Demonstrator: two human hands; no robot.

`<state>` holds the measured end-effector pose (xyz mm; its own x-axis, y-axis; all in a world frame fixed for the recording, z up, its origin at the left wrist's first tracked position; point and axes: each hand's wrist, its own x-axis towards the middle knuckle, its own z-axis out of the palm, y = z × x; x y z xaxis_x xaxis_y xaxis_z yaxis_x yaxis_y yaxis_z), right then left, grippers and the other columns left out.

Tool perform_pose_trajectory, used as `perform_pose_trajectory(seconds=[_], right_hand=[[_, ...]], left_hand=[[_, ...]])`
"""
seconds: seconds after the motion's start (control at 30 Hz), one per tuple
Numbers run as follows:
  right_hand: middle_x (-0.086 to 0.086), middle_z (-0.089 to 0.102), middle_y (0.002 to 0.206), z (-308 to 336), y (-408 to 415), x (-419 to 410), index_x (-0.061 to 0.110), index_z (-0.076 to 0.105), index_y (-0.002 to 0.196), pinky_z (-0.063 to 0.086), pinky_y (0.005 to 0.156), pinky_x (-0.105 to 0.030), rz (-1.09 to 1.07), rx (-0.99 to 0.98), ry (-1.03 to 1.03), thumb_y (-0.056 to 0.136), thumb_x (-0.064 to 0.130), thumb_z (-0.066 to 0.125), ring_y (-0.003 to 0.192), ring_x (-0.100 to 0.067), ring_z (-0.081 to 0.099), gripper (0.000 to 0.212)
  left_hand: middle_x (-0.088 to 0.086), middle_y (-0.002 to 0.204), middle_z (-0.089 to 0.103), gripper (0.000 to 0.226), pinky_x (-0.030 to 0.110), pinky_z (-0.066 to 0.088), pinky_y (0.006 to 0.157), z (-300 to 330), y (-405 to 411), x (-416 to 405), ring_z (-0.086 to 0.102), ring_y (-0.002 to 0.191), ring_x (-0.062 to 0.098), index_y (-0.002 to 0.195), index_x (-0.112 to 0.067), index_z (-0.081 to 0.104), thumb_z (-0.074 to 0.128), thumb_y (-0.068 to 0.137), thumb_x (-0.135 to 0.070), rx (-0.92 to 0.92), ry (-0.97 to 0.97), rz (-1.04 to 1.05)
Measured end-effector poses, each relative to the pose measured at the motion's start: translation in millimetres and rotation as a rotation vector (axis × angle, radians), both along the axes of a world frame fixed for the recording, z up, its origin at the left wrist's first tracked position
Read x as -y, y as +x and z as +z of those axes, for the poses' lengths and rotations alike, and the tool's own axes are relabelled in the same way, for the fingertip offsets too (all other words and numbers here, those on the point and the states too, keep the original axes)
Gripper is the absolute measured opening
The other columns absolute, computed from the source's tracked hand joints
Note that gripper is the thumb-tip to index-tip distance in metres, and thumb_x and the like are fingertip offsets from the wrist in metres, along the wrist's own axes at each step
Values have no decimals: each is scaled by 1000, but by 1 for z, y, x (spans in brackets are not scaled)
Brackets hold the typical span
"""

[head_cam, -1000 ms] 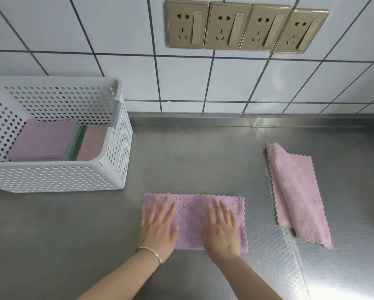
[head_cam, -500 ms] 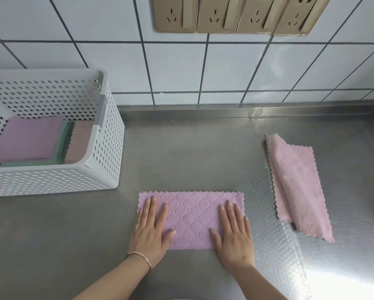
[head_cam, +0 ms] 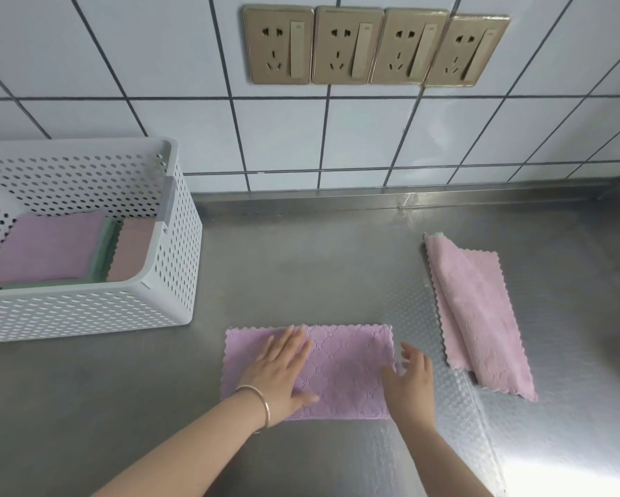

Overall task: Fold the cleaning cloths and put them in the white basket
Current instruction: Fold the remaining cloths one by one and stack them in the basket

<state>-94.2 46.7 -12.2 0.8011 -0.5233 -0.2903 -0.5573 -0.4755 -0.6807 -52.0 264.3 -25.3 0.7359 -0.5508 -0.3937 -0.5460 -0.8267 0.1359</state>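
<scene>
Near the front edge of the surface, the lilac cloth (head_cam: 337, 371) is pinned flat under the spread left hand (head_cam: 279, 371). The right hand (head_cam: 410, 383), loosely open at the cloth's right edge, grips nothing; that edge should be carried squarely leftward. Beyond wait the pink cloth (head_cam: 480, 317) and white basket (head_cam: 86, 310).

Lilac cloth (head_cam: 340, 371) flat (folded once).

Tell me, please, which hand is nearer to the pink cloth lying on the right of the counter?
Right. The right hand sits at the purple cloth's right edge, just short of the pink cloth; the left hand lies farther away.
</scene>
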Motion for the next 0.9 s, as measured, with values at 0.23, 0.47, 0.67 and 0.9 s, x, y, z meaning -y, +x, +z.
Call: perform_pose_trajectory(seconds=[0.23, 0.47, 0.67, 0.9], right_hand=[[-4, 57, 115, 5, 5, 8, 10, 44, 127, 42, 78, -30, -61, -292, 119, 83, 20, 54, 103, -24, 55, 46], [3, 37, 61, 15, 5, 9, 16, 37, 60, 27, 49, -24, 180, -541, 15, 81, 17, 47, 58, -14, 37, 24], [4, 43, 67, 29, -4, -1, 19, 39, 70, 27, 48, -23, 214, -368, 37, 80, 11, 46, 57, -12, 37, 14], [3, 61, 74, 48, -11, -43, 23, 49, 89, 35, 56, -31, 338, 32, -312, 82, 21, 54, 74, -26, 61, 9]], left_hand=[[0, 142, -41, 107, 38, -15, 113, 1, 3, 13, -39, 127, 19, 144, -12, -23, 40, 80, -72, -100, 125, 8], [1, 153, -27, 117, 37, -9, 117, 10, 5, 22, -22, 141, 21, 146, -14, -17, 54, 72, -70, -136, 129, 66], [3, 153, -25, 124, 40, -5, 117, 16, 10, 29, -21, 142, 22, 147, -15, -15, 61, 66, -69, -135, 184, 97], [-7, 156, 11, 65, 34, 25, 113, 51, 12, 38, 16, 142, 16, 146, -30, 24, 36, 90, -60, -81, -329, 498]])
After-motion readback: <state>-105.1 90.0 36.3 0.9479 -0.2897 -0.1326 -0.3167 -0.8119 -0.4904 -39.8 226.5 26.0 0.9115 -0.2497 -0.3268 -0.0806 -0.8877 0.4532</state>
